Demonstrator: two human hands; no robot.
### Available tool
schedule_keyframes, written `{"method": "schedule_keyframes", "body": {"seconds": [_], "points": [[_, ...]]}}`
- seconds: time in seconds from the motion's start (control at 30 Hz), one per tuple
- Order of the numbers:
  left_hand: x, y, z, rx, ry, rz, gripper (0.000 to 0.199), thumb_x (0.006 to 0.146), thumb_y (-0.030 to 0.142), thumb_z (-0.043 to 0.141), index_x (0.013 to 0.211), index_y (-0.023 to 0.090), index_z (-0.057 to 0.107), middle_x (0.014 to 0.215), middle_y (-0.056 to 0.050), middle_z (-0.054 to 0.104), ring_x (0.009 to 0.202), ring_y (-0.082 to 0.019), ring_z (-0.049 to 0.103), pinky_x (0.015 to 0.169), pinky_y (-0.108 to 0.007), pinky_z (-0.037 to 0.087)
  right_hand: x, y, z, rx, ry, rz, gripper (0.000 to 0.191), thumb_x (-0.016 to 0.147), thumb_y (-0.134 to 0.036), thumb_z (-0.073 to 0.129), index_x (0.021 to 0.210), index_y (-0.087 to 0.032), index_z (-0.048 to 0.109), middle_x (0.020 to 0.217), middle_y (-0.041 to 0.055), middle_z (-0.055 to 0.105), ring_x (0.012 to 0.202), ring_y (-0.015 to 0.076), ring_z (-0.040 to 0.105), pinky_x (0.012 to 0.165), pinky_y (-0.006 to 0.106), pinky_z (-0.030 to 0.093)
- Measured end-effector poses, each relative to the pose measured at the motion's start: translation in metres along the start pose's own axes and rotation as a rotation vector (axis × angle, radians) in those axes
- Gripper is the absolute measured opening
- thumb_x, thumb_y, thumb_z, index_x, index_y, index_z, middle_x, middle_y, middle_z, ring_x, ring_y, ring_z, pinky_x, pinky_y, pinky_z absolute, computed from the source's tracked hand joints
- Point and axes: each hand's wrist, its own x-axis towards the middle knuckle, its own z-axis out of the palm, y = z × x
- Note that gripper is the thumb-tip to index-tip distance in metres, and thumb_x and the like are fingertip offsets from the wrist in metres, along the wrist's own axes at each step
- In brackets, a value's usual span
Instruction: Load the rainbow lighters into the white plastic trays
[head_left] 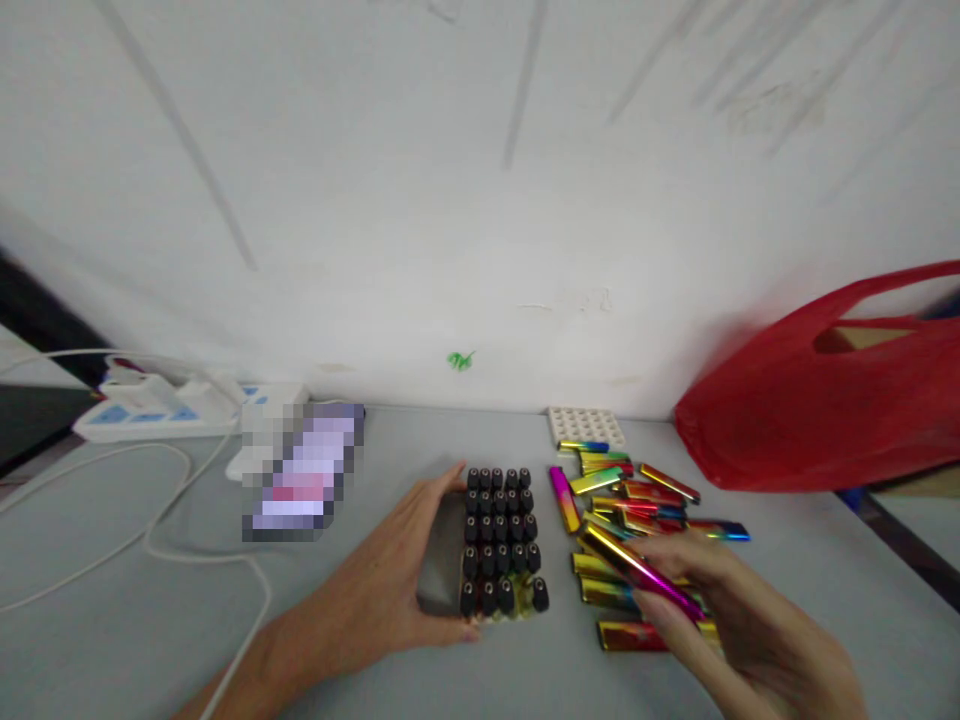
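My left hand (390,575) grips a rack (486,618) by its left side, thumb at the near corner and a finger at the far one. Several rows of black-topped pieces (500,528) stand upright in the rack. In the nearest row, one spot shows something yellowish and see-through in place of a black top. Between the thumb and fingers of my right hand (750,615) is a shiny gold-to-magenta metallic tube (637,570), tilted. Beneath and beyond it lies a loose pile of similar flat, multicoloured metallic tubes (600,481).
A white tray with holes (586,427) lies against the wall behind the pile. At the right stands a red plastic bag (817,400). A blurred-out phone (311,470) rests left of the rack. Farther left are a power strip (157,415) and a loose white cable (150,525).
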Motion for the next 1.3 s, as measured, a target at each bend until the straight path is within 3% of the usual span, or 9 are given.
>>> {"method": "schedule_keyframes", "body": {"seconds": [0.13, 0.2, 0.3, 0.4, 0.53, 0.7, 0.9, 1.1, 1.3], "points": [[-0.001, -0.007, 0.003, 0.034, -0.014, 0.005, 0.153, 0.080, 0.044, 0.112, 0.191, 0.042, 0.006, 0.195, -0.020, 0.032, 0.177, -0.055, 0.036, 0.143, -0.084, 0.027, 0.061, -0.039, 0.046, 0.425, 0.054, 0.132, 0.017, 0.098, -0.044, 0.098, 0.105, -0.030, 0.091, 0.097, 0.0043, 0.078, 0.087, 0.0230, 0.072, 0.078, 0.034, 0.063], [-0.002, -0.008, 0.004, 0.040, -0.009, 0.007, 0.154, 0.080, 0.043, 0.112, 0.190, 0.044, 0.004, 0.195, -0.020, 0.032, 0.177, -0.055, 0.036, 0.143, -0.084, 0.028, 0.082, -0.043, 0.064, 0.632, 0.071, 0.192, 0.022, 0.098, -0.048, 0.098, 0.107, -0.029, 0.089, 0.102, 0.0034, 0.077, 0.093, 0.0218, 0.070, 0.086, 0.034, 0.060], [-0.002, -0.007, 0.003, 0.041, -0.014, 0.016, 0.158, 0.079, 0.042, 0.114, 0.188, 0.048, 0.001, 0.195, -0.020, 0.030, 0.178, -0.055, 0.035, 0.143, -0.083, 0.029, 0.093, -0.040, 0.080, 0.874, 0.038, 0.304, 0.032, 0.099, -0.055, 0.096, 0.109, -0.028, 0.084, 0.101, 0.0018, 0.074, 0.092, 0.0196, 0.067, 0.087, 0.033, 0.058], [-0.002, -0.004, 0.002, 0.032, -0.020, 0.020, 0.155, 0.080, 0.044, 0.113, 0.188, 0.049, 0.002, 0.196, -0.019, 0.029, 0.178, -0.054, 0.034, 0.144, -0.082, 0.029, 0.087, -0.034, 0.083, 1.029, -0.121, 0.466, 0.036, 0.104, -0.059, 0.089, 0.113, -0.026, 0.078, 0.080, -0.0043, 0.062, 0.061, 0.0125, 0.048, 0.060, 0.026, 0.044], [-0.002, -0.002, 0.001, 0.012, -0.009, 0.002, 0.150, 0.081, 0.044, 0.111, 0.191, 0.044, 0.009, 0.195, -0.018, 0.033, 0.177, -0.055, 0.037, 0.144, -0.082, 0.028, 0.078, -0.027, 0.086, 1.065, -0.274, 0.623, 0.047, 0.101, -0.066, 0.089, 0.108, -0.020, 0.078, 0.068, -0.0093, 0.048, 0.052, 0.0083, 0.025, 0.049, 0.024, 0.020], [-0.002, -0.003, -0.001, 0.008, -0.016, -0.010, 0.149, 0.081, 0.043, 0.111, 0.190, 0.048, 0.009, 0.194, -0.016, 0.036, 0.176, -0.056, 0.038, 0.143, -0.084, 0.029, 0.079, -0.027, 0.090, 1.091, -0.249, 0.616, 0.050, 0.093, -0.067, 0.095, 0.098, -0.020, 0.077, 0.070, -0.0033, 0.058, 0.064, 0.0144, 0.044, 0.059, 0.025, 0.041], [-0.003, -0.006, 0.000, 0.045, -0.019, 0.008, 0.153, 0.082, 0.042, 0.111, 0.188, 0.054, 0.001, 0.196, -0.014, 0.031, 0.177, -0.056, 0.036, 0.142, -0.087, 0.029, 0.078, -0.030, 0.094, 1.192, -0.193, 0.651, 0.059, 0.089, -0.075, 0.093, 0.079, -0.022, 0.070, 0.076, -0.0024, 0.051, 0.071, 0.0167, 0.045, 0.063, 0.027, 0.048], [-0.003, -0.006, 0.001, 0.040, -0.024, -0.007, 0.154, 0.080, 0.043, 0.112, 0.188, 0.052, 0.002, 0.195, -0.015, 0.032, 0.177, -0.056, 0.037, 0.143, -0.085, 0.030, 0.073, -0.018, 0.097, 1.121, -0.309, 0.680, 0.072, 0.091, -0.081, 0.083, 0.065, -0.027, 0.043, 0.062, -0.0121, 0.024, 0.054, 0.0097, 0.009, 0.046, 0.027, 0.012], [-0.003, -0.006, 0.000, 0.029, -0.007, -0.007, 0.156, 0.077, 0.047, 0.113, 0.189, 0.054, 0.004, 0.195, -0.012, 0.036, 0.175, -0.057, 0.040, 0.143, -0.084, 0.031, 0.071, -0.016, 0.095, 1.074, -0.343, 0.716, 0.073, 0.089, -0.082, 0.078, 0.063, -0.030, 0.035, 0.059, -0.0132, 0.020, 0.053, 0.0087, 0.008, 0.046, 0.028, 0.006]]}}
